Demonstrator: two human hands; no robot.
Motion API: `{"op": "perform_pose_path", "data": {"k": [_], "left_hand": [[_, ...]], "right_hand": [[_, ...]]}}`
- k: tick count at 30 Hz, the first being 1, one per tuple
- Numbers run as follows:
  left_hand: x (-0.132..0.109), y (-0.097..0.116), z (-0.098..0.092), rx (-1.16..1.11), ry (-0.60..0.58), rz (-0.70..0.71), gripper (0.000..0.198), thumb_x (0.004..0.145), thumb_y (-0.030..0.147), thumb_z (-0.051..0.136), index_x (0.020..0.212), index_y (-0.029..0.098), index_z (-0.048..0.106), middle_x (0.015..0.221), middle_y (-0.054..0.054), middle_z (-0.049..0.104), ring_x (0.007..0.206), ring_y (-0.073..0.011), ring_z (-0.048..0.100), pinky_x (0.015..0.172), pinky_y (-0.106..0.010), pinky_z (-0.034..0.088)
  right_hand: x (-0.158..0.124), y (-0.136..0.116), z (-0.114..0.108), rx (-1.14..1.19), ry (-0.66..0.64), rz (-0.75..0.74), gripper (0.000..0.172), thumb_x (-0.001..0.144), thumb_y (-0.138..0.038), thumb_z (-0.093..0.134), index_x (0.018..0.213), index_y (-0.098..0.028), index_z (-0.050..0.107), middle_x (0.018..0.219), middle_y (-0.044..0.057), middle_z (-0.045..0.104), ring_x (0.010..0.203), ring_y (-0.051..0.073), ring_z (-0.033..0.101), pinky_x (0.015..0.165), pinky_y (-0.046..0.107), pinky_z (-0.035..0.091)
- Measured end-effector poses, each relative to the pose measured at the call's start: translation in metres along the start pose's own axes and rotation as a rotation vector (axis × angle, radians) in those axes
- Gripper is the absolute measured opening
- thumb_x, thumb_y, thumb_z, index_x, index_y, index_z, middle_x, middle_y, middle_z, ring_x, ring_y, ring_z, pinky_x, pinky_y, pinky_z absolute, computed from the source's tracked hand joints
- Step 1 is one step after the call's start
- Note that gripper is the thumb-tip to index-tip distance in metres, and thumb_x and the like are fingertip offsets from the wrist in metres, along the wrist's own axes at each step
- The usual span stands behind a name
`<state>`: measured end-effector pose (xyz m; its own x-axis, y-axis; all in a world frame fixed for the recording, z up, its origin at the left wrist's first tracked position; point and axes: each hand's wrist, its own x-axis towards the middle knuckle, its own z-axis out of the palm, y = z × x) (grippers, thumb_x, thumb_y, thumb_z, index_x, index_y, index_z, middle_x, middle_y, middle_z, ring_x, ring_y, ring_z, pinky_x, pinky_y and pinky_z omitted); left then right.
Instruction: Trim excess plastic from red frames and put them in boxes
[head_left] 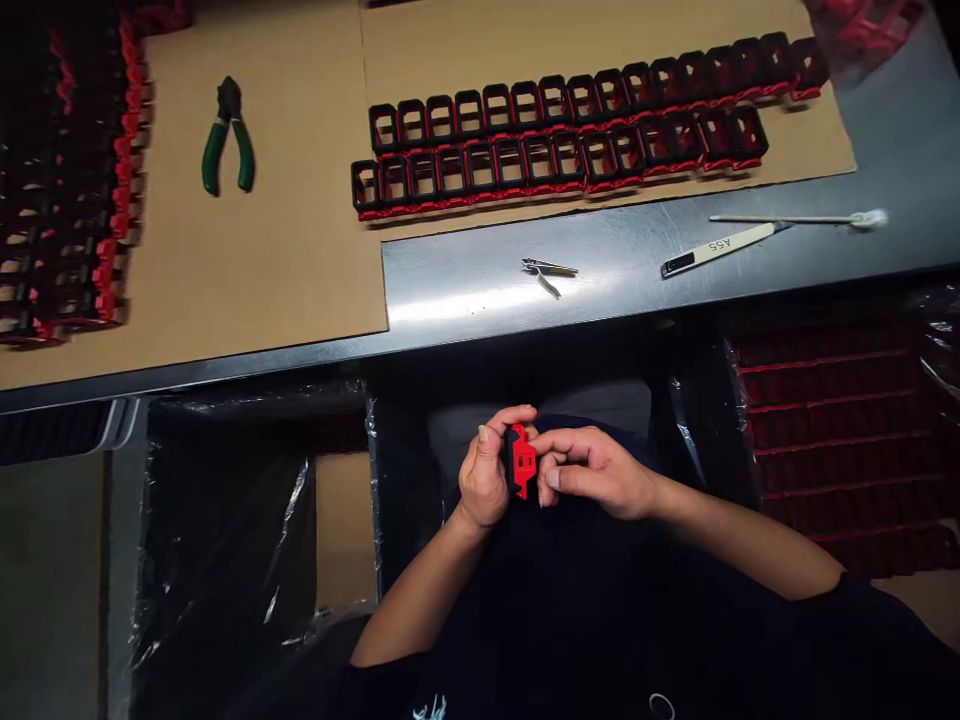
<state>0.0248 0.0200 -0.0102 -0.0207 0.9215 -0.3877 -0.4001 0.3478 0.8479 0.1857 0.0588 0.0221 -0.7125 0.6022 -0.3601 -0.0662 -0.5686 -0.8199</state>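
Holding one red-and-black part [525, 462] upright, the left hand [486, 480] grips it between thumb and fingers, with the red face exposed toward the right. The part is off the surface [450, 290], in front of its near edge and above the lap. The right hand [600, 475] is half curled, with its index fingertip at the part's right side; contact, or a small item between its fingers, cannot be confirmed.

The step in hand appears to be close work on, or a check of, this single part. The next move calls for a steady left-hand grip and fine fingertip control by the right hand, without pressing the part out of position.

Reference positions are as follows. A front row [480, 195] and a back row [510, 135] of similar parts stand on a cardboard sheet [300, 250], running toward the sheet's right edge. Green-handled pliers [229, 105] lie on the sheet, left of both rows. Small nippers [551, 268] lie on bare metal between the sheet and the near edge of the surface. Farther right, a white-handled knife [720, 250] lies below a swab stick [787, 219]. All three tools rest apart from the hands.
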Motion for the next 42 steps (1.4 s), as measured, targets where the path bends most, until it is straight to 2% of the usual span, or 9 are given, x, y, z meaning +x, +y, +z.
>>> {"op": "perform_pose_path", "data": {"k": [6,11,14,18,21,24,28,35,42], "left_hand": [[-0.002,-0.005,0.000,0.029,0.030,-0.083,0.067,0.087,0.076,0.046,0.105,0.018,0.073,0.075,-0.004,0.068,0.063,-0.0166,0.059,0.062,-0.030,0.048],[0.000,-0.010,0.000,0.004,0.012,-0.108,0.065,0.088,0.073,0.049,0.114,0.018,0.070,0.081,-0.004,0.069,0.068,-0.0162,0.061,0.066,-0.029,0.049],[0.002,-0.010,-0.005,-0.060,0.016,-0.108,0.068,0.087,0.074,0.048,0.120,0.018,0.065,0.085,-0.005,0.068,0.071,-0.0173,0.062,0.066,-0.030,0.050],[-0.005,-0.003,-0.020,0.074,0.005,-0.118,0.062,0.090,0.066,0.049,0.123,0.015,0.062,0.086,-0.006,0.068,0.071,-0.0171,0.060,0.062,-0.028,0.046],[-0.016,0.010,-0.025,0.273,-0.083,-0.130,0.055,0.092,0.054,0.055,0.132,0.016,0.058,0.091,-0.006,0.068,0.075,-0.0176,0.060,0.071,-0.030,0.048],[-0.023,0.023,-0.020,0.419,-0.124,-0.130,0.059,0.087,0.046,0.064,0.139,0.018,0.054,0.100,-0.007,0.067,0.084,-0.0196,0.061,0.079,-0.033,0.049],[-0.021,0.029,-0.008,0.537,-0.061,-0.084,0.063,0.077,0.039,0.074,0.134,0.018,0.059,0.103,-0.008,0.066,0.081,-0.0197,0.060,0.078,-0.034,0.051],[-0.013,0.027,-0.004,0.650,-0.130,0.039,0.075,0.074,0.051,0.075,0.139,0.019,0.056,0.106,-0.010,0.064,0.093,-0.0268,0.064,0.084,-0.039,0.054],[-0.013,0.023,-0.005,0.677,-0.069,0.105,0.078,0.071,0.048,0.080,0.140,0.022,0.055,0.119,-0.010,0.063,0.109,-0.0302,0.063,0.101,-0.046,0.050]], "right_hand": [[0.004,0.006,-0.003,0.369,0.100,0.208,0.030,0.075,-0.033,0.075,0.095,-0.012,0.071,0.062,0.001,0.072,0.052,0.010,0.062,0.055,0.022,0.047],[0.007,0.006,-0.003,0.265,0.176,0.240,0.033,0.073,-0.044,0.083,0.075,-0.014,0.071,0.057,0.000,0.069,0.049,0.008,0.060,0.049,0.018,0.044],[0.006,0.006,-0.003,0.204,0.201,0.224,0.035,0.073,-0.047,0.083,0.075,-0.014,0.073,0.060,0.001,0.071,0.052,0.009,0.063,0.052,0.019,0.048],[0.002,0.006,-0.005,0.128,0.225,0.130,0.035,0.076,-0.049,0.082,0.083,-0.015,0.078,0.069,0.003,0.075,0.062,0.012,0.069,0.059,0.022,0.054],[-0.001,0.008,-0.007,0.015,0.188,0.013,0.029,0.082,-0.046,0.078,0.083,-0.017,0.080,0.075,0.003,0.077,0.066,0.014,0.070,0.063,0.024,0.056],[-0.005,0.012,-0.009,-0.145,0.183,-0.069,0.023,0.088,-0.040,0.073,0.085,-0.019,0.080,0.078,0.003,0.078,0.068,0.015,0.070,0.067,0.025,0.056],[-0.007,0.015,-0.011,-0.340,0.186,-0.148,0.021,0.092,-0.040,0.068,0.093,-0.023,0.081,0.086,0.003,0.079,0.073,0.018,0.072,0.069,0.028,0.056],[-0.007,0.023,-0.015,-0.606,0.195,-0.323,0.023,0.097,-0.034,0.059,0.095,-0.022,0.079,0.075,0.005,0.075,0.070,0.018,0.070,0.067,0.029,0.055],[-0.004,0.020,-0.015,-0.672,0.187,-0.411,0.025,0.097,-0.028,0.057,0.084,-0.024,0.077,0.069,0.003,0.072,0.063,0.017,0.067,0.064,0.030,0.055]]}}
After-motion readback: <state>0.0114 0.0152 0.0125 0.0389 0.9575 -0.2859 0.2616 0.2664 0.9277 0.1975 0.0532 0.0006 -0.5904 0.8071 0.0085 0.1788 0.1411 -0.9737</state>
